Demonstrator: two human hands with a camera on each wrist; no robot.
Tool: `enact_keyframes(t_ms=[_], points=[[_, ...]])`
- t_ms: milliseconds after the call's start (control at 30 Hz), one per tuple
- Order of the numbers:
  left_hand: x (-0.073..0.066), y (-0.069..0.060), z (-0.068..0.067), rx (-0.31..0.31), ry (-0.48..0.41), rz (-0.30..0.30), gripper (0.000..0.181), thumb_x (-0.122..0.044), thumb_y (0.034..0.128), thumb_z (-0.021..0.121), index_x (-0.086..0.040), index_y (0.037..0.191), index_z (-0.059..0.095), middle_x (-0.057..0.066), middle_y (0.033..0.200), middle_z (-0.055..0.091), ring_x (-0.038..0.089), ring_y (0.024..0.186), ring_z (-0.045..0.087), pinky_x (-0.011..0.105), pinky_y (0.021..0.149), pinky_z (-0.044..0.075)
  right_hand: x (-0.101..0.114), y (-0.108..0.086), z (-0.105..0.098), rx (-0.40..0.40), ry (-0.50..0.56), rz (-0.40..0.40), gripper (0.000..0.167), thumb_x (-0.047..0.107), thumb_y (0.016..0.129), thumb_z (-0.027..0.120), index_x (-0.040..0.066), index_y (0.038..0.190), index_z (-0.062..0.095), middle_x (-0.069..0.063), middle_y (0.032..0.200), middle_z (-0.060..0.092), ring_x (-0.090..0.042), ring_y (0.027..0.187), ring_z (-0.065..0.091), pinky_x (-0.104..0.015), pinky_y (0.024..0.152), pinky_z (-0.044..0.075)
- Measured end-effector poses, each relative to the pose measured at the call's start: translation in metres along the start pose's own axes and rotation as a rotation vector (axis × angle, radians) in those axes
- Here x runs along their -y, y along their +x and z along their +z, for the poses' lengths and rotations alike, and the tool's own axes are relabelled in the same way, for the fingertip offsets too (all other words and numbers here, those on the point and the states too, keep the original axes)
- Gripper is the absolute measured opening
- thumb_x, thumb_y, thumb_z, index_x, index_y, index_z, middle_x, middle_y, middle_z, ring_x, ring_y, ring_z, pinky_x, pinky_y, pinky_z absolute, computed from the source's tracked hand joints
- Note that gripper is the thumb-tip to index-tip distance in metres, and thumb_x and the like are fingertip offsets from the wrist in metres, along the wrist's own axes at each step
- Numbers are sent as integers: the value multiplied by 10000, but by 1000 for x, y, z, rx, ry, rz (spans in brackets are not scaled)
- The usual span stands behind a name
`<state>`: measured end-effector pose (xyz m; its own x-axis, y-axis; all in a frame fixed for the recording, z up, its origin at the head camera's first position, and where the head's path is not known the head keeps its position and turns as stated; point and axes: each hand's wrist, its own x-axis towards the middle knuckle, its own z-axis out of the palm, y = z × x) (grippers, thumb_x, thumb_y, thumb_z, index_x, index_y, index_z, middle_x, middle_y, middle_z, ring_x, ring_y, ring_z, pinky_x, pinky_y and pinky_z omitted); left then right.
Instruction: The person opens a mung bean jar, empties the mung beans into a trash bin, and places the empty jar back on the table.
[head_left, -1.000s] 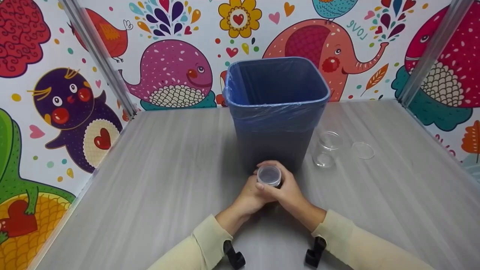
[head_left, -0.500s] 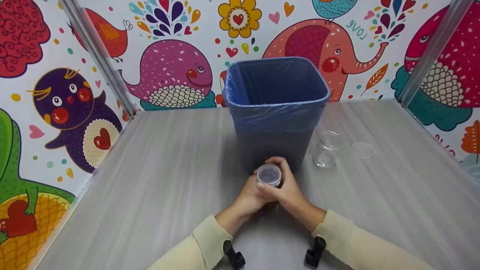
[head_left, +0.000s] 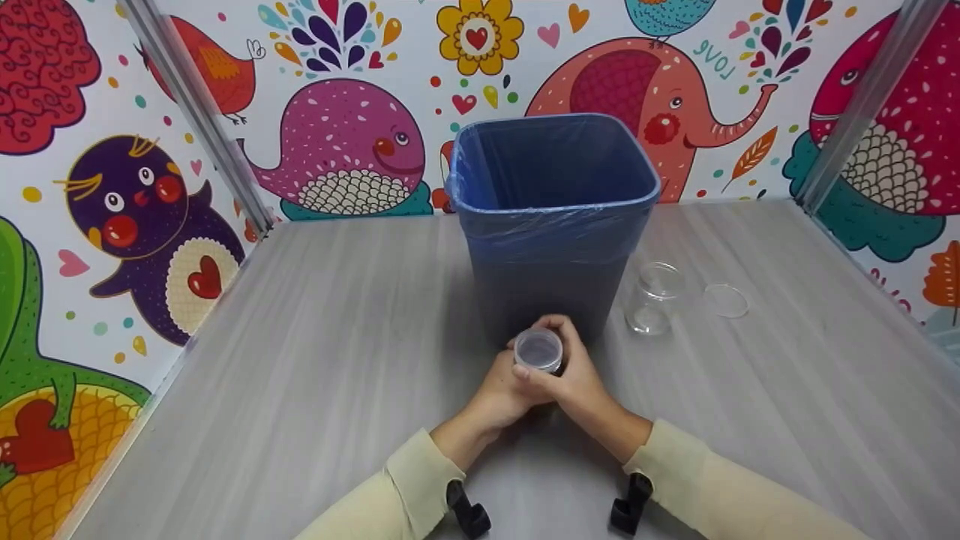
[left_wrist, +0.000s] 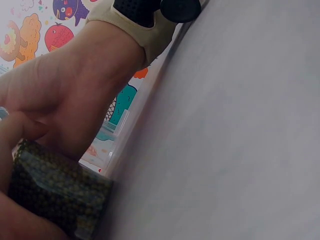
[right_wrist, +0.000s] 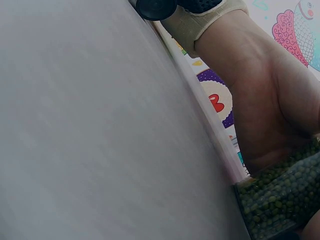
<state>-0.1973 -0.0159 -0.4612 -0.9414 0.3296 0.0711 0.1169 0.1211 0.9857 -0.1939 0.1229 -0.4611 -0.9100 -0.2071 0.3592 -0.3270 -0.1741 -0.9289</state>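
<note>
Both hands hold a clear jar filled with small green beans (right_wrist: pixel 280 205), upright on the table in front of the bin. In the head view, the left hand (head_left: pixel 501 391) grips the jar's body low down, its fingers largely hidden behind the right hand. Higher up, the right hand (head_left: pixel 583 379) curls its thumb and fingers round the round translucent lid (head_left: pixel 538 349). The left wrist view also shows the beans (left_wrist: pixel 55 192) through the jar's side, with fingers round it. Where the lid meets the jar cannot be made out.
A dark bin (head_left: pixel 551 277) with a blue plastic liner stands just beyond the hands. To its right are a clear jar (head_left: pixel 646 319) and a thin transparent disc (head_left: pixel 726 301) lying flat. Patterned wall panels (head_left: pixel 345 142) border the grey table (head_left: pixel 337 315).
The right hand's fingers have shifted round the lid, away from the left side and toward the far right. The left hand and the jar have stayed in place.
</note>
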Motion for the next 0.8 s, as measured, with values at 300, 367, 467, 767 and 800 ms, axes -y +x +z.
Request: enact_keyframes(t_ms=[300, 367, 467, 767, 800], points=[[-1, -1, 0, -12, 20, 10, 558, -131, 757, 884, -11, 1264, 685, 25, 1127, 734, 118, 983, 627, 309, 929, 500, -1, 0, -1, 2, -58, -31, 541, 41, 846, 844, -63, 1280, 538, -188, 1163, 728, -223, 1142, 689, -264, 1045, 470], [-1, -1, 0, -16, 29, 20, 542, -128, 751, 885, -8, 1243, 692, 27, 1119, 737, 114, 981, 629, 306, 933, 501, -2, 1, -2, 7, -76, -42, 520, 44, 845, 845, -59, 1282, 582, -187, 1164, 729, -219, 1140, 692, -263, 1047, 472], [0, 0, 0, -19, 42, 33, 525, -131, 749, 881, -8, 1226, 701, 28, 1113, 740, 108, 980, 630, 302, 939, 500, -2, 1, -2, 14, -97, -55, 496, 53, 847, 845, -42, 1282, 628, -183, 1166, 730, -215, 1137, 692, -262, 1047, 473], [0, -2, -1, 6, 28, 20, 481, -135, 778, 856, -24, 1220, 701, 12, 1121, 727, 117, 977, 612, 303, 915, 494, -2, 1, -3, 33, -94, -59, 493, 68, 862, 842, -33, 1295, 627, -181, 1197, 715, -226, 1157, 691, -269, 1057, 477], [0, -2, -1, 6, 28, 18, 485, -136, 778, 856, -23, 1223, 700, 15, 1124, 728, 118, 979, 613, 304, 917, 495, -2, 1, -3, 33, -94, -59, 497, 70, 862, 843, -33, 1297, 626, -181, 1198, 715, -225, 1158, 691, -269, 1058, 477]])
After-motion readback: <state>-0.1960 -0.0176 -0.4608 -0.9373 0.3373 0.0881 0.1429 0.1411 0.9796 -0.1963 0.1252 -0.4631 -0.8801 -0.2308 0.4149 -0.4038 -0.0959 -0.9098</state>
